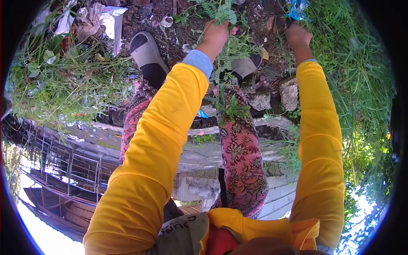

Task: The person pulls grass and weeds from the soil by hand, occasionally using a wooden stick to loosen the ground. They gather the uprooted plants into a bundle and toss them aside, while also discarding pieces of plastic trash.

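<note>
I watch from far away, and I see the person's left hand (pixel 216 36) with the fingers curled closed around the feathery green weed (pixel 238 47), which spreads above and to the right of this hand and hangs between the two hands. The right hand (pixel 298 35) is also bent inward, well apart from the left one, but its fingertips are hidden, so I cannot tell how far it is open or what it has hold of. Just beyond it I notice a blue wrapper (pixel 298 9). Under the left hand's side there is the left sandal (pixel 148 53), and between the hands, lower, the right sandal (pixel 245 66), partly covered by the weed. Near the right forearm, on its inner side, I find a grey stone (pixel 289 95). Tall grass (pixel 357 68) stands outward of the right hand. Well to the left of the left hand lies a whitish packet (pixel 112 26), and farthest, behind the legs, I see a metal railing (pixel 68 159).
</note>
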### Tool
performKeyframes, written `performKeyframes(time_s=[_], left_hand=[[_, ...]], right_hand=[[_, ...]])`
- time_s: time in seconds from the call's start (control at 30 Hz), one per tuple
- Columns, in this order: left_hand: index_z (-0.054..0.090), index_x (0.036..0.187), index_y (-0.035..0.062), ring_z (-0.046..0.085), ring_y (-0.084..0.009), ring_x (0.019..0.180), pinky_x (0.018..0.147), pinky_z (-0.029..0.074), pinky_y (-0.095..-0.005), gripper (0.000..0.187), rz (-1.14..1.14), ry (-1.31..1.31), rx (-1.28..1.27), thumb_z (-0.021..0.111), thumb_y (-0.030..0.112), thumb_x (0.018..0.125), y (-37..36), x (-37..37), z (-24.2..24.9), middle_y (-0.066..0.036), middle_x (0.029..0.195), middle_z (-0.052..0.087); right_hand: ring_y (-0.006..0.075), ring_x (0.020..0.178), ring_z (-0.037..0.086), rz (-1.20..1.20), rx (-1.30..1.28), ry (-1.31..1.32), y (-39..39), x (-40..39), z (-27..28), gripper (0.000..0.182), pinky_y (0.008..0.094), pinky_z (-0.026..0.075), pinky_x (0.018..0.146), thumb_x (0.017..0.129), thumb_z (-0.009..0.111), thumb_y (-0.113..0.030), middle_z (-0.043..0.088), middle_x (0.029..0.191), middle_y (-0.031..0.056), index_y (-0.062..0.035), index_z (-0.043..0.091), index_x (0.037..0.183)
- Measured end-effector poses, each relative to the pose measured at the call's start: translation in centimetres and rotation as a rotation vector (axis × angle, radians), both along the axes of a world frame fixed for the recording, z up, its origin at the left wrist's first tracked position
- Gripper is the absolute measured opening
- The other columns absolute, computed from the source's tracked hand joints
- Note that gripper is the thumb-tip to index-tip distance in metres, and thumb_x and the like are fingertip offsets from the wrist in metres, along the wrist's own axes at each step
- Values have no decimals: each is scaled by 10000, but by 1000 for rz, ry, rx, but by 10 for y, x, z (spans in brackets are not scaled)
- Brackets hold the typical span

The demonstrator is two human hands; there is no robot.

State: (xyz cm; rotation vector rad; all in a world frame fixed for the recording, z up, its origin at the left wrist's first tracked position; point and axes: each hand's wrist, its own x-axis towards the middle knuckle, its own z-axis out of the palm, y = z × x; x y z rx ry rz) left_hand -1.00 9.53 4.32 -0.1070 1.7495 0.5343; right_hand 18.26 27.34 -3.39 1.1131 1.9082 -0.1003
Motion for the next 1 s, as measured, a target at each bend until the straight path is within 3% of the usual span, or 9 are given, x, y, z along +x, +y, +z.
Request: performKeyframes(time_s=[0.1, 0.23, 0.37, 0.43, 0.6, 0.73, 0.9, 1.0], left_hand=[[571, 1000, 103, 548, -263, 786, 688, 416, -366, 357, -319, 98, 17, 323, 318, 858, -12, 5, -23, -122, 917, 593], [553, 1005, 83, 542, -286, 813, 731, 398, -353, 342, -338, 117, 19, 322, 281, 850, -14, 9, -30, -144, 881, 597], [541, 1008, 64, 542, -287, 814, 725, 396, -356, 333, -192, 124, 38, 330, 261, 841, -13, 8, -31, -143, 853, 601], [534, 1015, 63, 542, -285, 817, 727, 397, -353, 329, -228, 93, 19, 336, 252, 835, -14, 8, -32, -142, 850, 602], [515, 1035, 65, 548, -294, 814, 728, 408, -352, 319, -573, 195, 161, 349, 245, 832, -22, 0, -35, -145, 846, 606], [505, 1044, 66, 559, -316, 814, 731, 420, -367, 305, -391, 103, 46, 366, 232, 830, -17, 2, -28, -150, 858, 608], [514, 1046, 73, 539, -341, 875, 786, 403, -394, 294, -638, 174, 123, 413, 225, 815, -20, -3, -18, -176, 922, 584], [563, 998, 73, 485, -339, 952, 872, 364, -369, 291, -416, 182, 123, 446, 251, 801, -24, 2, -27, -179, 1003, 554]], right_hand=[[292, 1025, 522, -12, -80, -19, 10, -4, -4, 356, 397, 398, 830, 848, 316, -233, 550, 1092, 160, -59, 553, 1049], [299, 1001, 540, 56, -157, -55, 20, -8, -3, 354, 401, 420, 817, 844, 327, -225, 563, 1067, 165, -55, 592, 1005], [300, 994, 546, 53, -161, -67, 25, -3, -12, 340, 397, 429, 825, 837, 345, -207, 568, 1059, 161, -60, 603, 1002], [298, 994, 547, 42, -175, -83, 26, 3, -17, 335, 392, 431, 828, 834, 353, -206, 571, 1056, 156, -61, 605, 1000], [291, 970, 559, 98, -228, -143, 21, 0, -15, 290, 387, 460, 792, 809, 394, -171, 573, 1056, 136, -51, 616, 952], [297, 979, 552, 161, -293, -140, 20, -1, -9, 305, 393, 456, 798, 812, 383, -182, 558, 1080, 142, -55, 603, 981], [303, 1018, 523, 109, -281, -164, 21, 4, -19, 339, 395, 441, 818, 826, 376, -249, 520, 1136, 146, -62, 572, 1031], [305, 1033, 509, 2, -210, -108, 20, 16, -28, 391, 400, 435, 822, 825, 389, -342, 511, 1145, 148, -69, 553, 1052]])
